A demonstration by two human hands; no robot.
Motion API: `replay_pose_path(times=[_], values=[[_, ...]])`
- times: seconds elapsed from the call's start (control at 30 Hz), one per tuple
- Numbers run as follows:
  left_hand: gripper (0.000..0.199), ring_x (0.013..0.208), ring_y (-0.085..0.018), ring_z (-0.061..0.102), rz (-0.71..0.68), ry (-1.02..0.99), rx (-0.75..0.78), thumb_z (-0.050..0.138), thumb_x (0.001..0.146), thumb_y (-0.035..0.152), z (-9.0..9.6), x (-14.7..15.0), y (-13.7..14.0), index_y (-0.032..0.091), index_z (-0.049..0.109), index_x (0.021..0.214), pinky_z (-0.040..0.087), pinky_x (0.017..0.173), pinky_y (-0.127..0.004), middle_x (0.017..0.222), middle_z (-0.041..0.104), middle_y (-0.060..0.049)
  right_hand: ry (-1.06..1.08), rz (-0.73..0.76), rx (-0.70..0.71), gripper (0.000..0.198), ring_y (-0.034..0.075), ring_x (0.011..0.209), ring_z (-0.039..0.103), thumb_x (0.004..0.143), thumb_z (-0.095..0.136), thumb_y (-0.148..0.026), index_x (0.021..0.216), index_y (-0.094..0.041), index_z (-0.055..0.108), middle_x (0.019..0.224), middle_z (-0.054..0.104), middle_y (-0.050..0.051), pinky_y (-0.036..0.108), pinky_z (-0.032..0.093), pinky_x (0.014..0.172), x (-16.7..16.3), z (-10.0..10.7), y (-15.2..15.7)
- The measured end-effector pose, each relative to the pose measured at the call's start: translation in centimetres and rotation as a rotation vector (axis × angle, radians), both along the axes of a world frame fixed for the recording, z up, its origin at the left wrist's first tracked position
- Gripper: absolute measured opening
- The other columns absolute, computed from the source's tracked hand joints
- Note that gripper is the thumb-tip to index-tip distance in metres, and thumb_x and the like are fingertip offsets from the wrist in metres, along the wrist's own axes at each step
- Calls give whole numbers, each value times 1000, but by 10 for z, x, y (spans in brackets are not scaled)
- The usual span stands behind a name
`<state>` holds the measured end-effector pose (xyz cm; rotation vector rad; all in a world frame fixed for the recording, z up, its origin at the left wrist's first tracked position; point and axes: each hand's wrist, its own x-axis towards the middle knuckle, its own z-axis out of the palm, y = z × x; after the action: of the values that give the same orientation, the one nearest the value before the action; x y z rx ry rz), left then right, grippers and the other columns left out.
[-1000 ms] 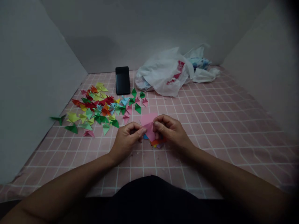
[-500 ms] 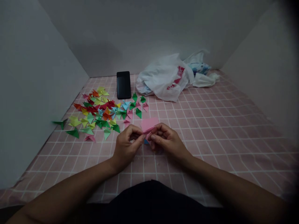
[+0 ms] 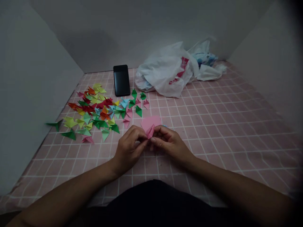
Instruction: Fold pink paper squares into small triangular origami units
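Fingers (image 3: 142, 147) of the left hand (image 3: 127, 148) and the right hand (image 3: 171, 142) pinch the near end of a small, pointed, folded pink paper piece (image 3: 150, 131), held above a worktop covered in white-gridded pink cloth (image 3: 224, 126). Just beyond it shows a flat pink paper sheet (image 3: 151, 120). Multicoloured folded paper shapes (image 3: 104, 115) spread to the left; farther back are a black rectangular phone (image 3: 121, 80) and a crumpled white plastic bag (image 3: 163, 71).
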<state>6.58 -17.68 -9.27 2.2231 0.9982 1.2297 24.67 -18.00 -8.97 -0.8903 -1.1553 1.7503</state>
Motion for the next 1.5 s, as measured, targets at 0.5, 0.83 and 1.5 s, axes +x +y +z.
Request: replay_pose_path(times=[0.5, 0.83, 1.5], values=[[15, 86, -14, 63, 51, -72, 13, 73, 84, 9, 6, 0, -2, 19, 61, 83, 52, 77, -29, 89, 63, -2, 140, -17, -123, 22, 10, 61, 61, 88, 71, -41, 88, -20, 61, 66, 66, -3, 24, 46, 64, -3, -2, -7], [10, 82, -14, 64, 51, -195, -200, 70, 86, 15, 5, 3, -5, 18, 63, 80, 54, 70, -27, 89, 65, -4, 78, -78, -21, 17, 8, 59, 59, 88, 68, -31, 79, -17, 63, 76, 66, -1, 24, 45, 60, -1, -1, -9], [9, 68, -13, 67, 71, -250, -490, 71, 82, 21, 3, 5, -5, 18, 64, 87, 56, 63, -24, 79, 68, -2, -152, -68, 72, 15, 10, 57, 53, 86, 62, -30, 76, -19, 57, 68, 60, -2, 26, 41, 56, 1, 8, -7]])
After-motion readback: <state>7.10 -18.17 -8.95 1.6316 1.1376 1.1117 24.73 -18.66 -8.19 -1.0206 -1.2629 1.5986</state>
